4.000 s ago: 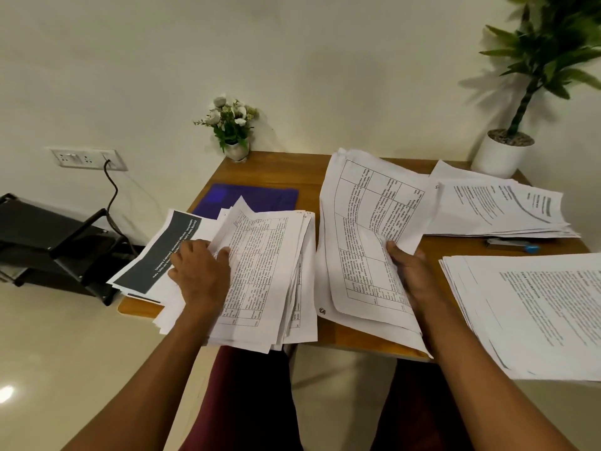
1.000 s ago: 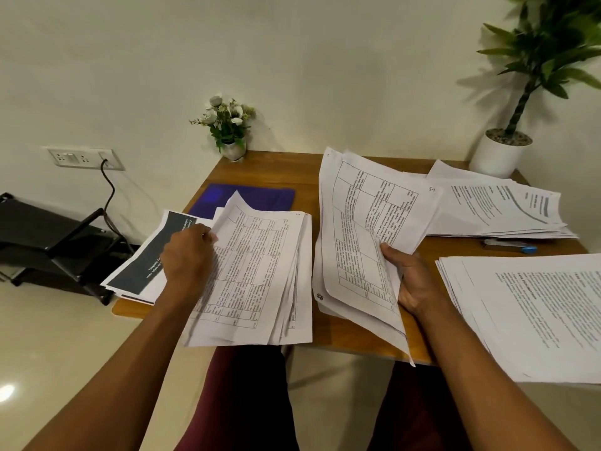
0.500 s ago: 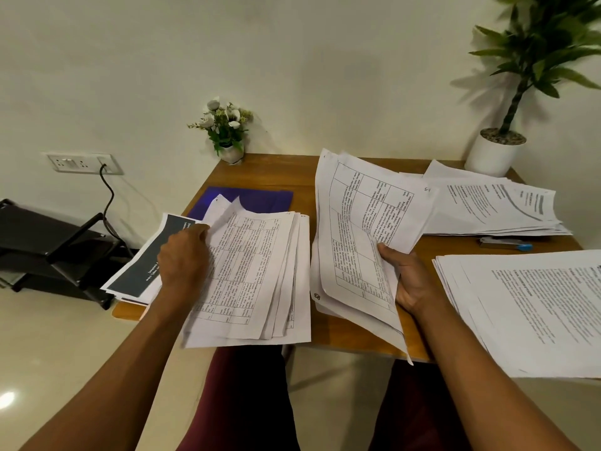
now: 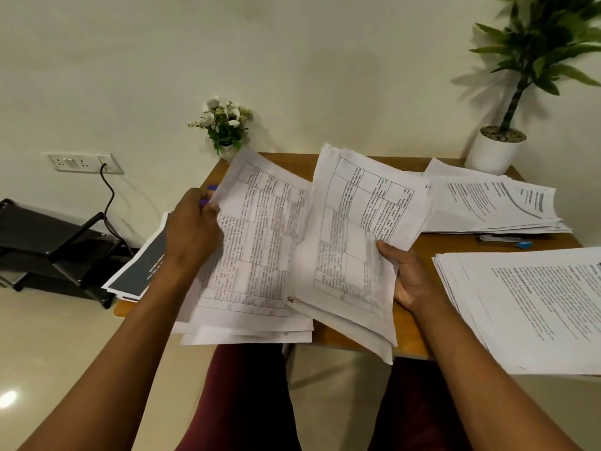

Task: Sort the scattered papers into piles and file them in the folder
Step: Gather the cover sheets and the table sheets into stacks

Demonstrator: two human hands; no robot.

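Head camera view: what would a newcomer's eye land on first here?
The two hands in the centre: the left hand grips a raised sheet of printed tables, and the right hand holds a fanned sheaf over the near edge of the wooden table. Then the white pile at the near right and the potted plant in the far right corner.

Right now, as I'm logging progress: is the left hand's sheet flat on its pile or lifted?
Lifted: the left hand grips the sheet by its far edge, held up off the pile.
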